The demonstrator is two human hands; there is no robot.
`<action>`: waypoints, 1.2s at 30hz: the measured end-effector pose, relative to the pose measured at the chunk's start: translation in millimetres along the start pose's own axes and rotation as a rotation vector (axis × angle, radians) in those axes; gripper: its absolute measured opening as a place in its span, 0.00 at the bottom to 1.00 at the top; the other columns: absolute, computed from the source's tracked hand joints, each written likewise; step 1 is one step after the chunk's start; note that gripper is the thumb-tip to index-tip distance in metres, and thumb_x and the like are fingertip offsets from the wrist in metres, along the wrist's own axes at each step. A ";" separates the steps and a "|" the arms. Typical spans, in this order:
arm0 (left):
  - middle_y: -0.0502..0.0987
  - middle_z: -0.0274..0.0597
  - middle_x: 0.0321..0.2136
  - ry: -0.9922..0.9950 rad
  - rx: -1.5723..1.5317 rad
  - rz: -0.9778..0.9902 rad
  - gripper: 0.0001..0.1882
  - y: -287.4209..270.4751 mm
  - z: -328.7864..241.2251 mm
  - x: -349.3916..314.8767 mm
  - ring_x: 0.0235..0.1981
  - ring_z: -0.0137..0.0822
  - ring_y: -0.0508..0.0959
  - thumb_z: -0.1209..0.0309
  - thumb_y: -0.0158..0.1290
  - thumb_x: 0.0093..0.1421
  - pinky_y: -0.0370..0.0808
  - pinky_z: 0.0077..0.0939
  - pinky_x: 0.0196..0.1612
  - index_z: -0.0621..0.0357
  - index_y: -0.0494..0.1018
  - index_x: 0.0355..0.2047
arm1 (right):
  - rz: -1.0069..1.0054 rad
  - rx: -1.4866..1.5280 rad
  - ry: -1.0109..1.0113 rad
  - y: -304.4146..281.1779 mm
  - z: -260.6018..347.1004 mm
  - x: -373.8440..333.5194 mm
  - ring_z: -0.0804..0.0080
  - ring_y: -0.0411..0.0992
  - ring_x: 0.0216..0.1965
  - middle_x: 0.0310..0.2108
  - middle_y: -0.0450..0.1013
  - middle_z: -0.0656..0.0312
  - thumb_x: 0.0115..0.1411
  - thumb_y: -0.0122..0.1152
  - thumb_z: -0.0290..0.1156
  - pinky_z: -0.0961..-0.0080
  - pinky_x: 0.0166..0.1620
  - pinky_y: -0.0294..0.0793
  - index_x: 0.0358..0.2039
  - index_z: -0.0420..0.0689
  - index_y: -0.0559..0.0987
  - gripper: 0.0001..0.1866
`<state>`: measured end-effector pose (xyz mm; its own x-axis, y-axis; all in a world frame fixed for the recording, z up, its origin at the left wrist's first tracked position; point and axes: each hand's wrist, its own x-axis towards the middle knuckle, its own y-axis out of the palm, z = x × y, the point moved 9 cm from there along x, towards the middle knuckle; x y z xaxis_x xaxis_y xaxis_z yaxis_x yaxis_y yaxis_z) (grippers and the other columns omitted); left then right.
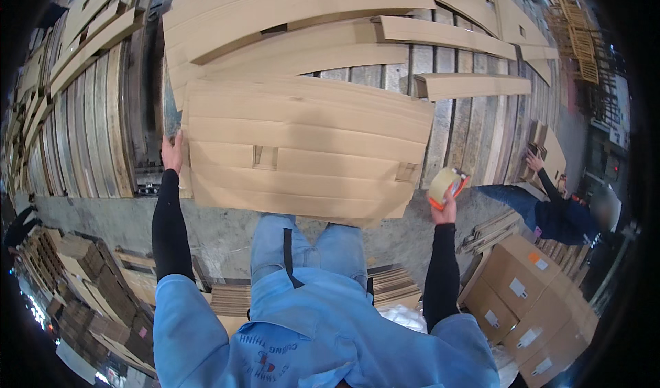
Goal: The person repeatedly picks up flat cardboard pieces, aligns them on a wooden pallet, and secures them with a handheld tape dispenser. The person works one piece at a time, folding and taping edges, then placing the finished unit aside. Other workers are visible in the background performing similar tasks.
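Note:
A large flat cardboard sheet (309, 130) with crease lines and two small cut-outs lies in front of me on the wooden slats. At its left side, my left hand (172, 153) is closed on the cardboard edge, its fingers partly hidden. My right hand (445, 208) grips an orange tape dispenser (454, 182) carrying a wide roll of pale tape. That dispenser is held just off the sheet's lower right corner, apart from it.
Long folded cardboard strips (447, 37) lie across the wooden slats (474, 120) beyond the sheet. To the right, a person (564, 216) handles cardboard. Stacked cartons (529, 298) stand at lower right, with brown stacks (103, 278) at lower left.

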<state>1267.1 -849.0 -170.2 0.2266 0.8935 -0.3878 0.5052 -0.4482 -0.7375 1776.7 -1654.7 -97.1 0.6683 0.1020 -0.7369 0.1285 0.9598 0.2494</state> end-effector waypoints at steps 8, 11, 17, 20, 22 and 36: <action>0.79 0.52 0.38 0.092 -0.145 -0.001 0.27 29.1 -60.7 -46.1 0.41 0.43 0.77 0.50 0.55 0.66 0.72 0.36 0.47 0.67 0.70 0.45 | -0.046 -0.313 -0.011 59.2 -30.2 87.5 0.65 0.78 0.45 0.44 0.79 0.60 0.58 0.61 0.27 0.66 0.50 0.77 0.50 0.40 0.77 0.19; 0.74 0.44 0.31 0.093 -0.120 0.031 0.25 36.0 -58.1 -101.9 0.34 0.35 0.69 0.53 0.56 0.66 0.70 0.34 0.41 0.68 0.68 0.39 | -0.087 -0.361 -0.035 65.4 -32.5 83.4 0.64 0.78 0.47 0.45 0.78 0.60 0.58 0.60 0.28 0.65 0.52 0.77 0.50 0.40 0.76 0.19; 0.65 0.35 0.29 -0.061 -0.301 0.108 0.20 37.8 -16.1 -151.0 0.32 0.30 0.64 0.57 0.58 0.65 0.66 0.30 0.37 0.62 0.65 0.34 | 0.030 -0.424 0.099 77.7 -27.8 75.7 0.64 0.78 0.47 0.47 0.78 0.60 0.57 0.59 0.27 0.65 0.52 0.77 0.51 0.41 0.76 0.19; 0.68 0.37 0.32 -0.074 -0.191 0.131 0.20 25.6 14.0 -151.2 0.35 0.31 0.67 0.57 0.57 0.66 0.68 0.29 0.41 0.63 0.66 0.38 | 0.053 -0.493 0.109 91.9 -26.3 84.4 0.66 0.78 0.46 0.45 0.78 0.60 0.57 0.60 0.27 0.66 0.51 0.77 0.50 0.41 0.76 0.19; 0.75 0.44 0.41 -0.096 -0.107 0.177 0.26 20.6 15.9 -137.7 0.44 0.35 0.74 0.52 0.52 0.69 0.70 0.30 0.50 0.66 0.67 0.49 | 0.099 -0.544 0.123 103.6 -35.2 91.5 0.67 0.78 0.45 0.44 0.78 0.60 0.57 0.60 0.26 0.67 0.50 0.77 0.50 0.41 0.76 0.19; 0.73 0.64 0.56 0.002 -0.105 -0.155 0.45 24.6 -188.2 151.2 0.57 0.52 0.75 0.59 0.65 0.56 0.70 0.38 0.59 0.74 0.58 0.64 | 0.008 -0.624 -0.020 148.6 -34.4 75.1 0.66 0.79 0.40 0.39 0.78 0.60 0.53 0.58 0.25 0.67 0.45 0.79 0.46 0.37 0.77 0.18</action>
<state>1470.5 -719.5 -142.8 0.1414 0.9517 -0.2727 0.6185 -0.3000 -0.7262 1820.8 -1495.4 -137.1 0.6821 0.1104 -0.7228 -0.3248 0.9314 -0.1643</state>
